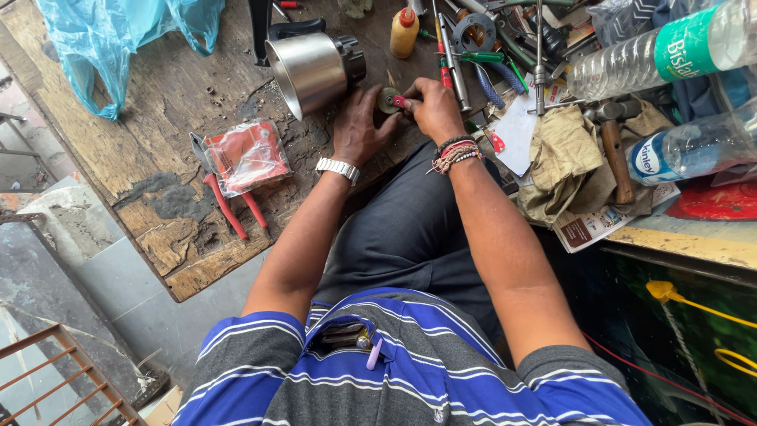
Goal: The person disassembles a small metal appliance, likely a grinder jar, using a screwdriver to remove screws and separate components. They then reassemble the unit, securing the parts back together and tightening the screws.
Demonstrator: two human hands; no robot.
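My left hand (pixel 360 126), with a metal watch on its wrist, rests on the worn wooden workbench (pixel 158 95) and pinches a small round metal part (pixel 388 99). My right hand (pixel 432 106), with beaded bands on the wrist, grips a small red-tipped piece against that same part. Just beyond my left hand a steel jar with a black base (pixel 313 69) lies on its side, mouth toward me.
Red-handled pliers (pixel 229 209) and a red packet in clear plastic (pixel 246 155) lie at the left. A blue plastic bag (pixel 110 39) is at the far left. Screwdrivers, a small yellow bottle (pixel 404 31), a hammer (pixel 615 154), cloth and two water bottles crowd the right.
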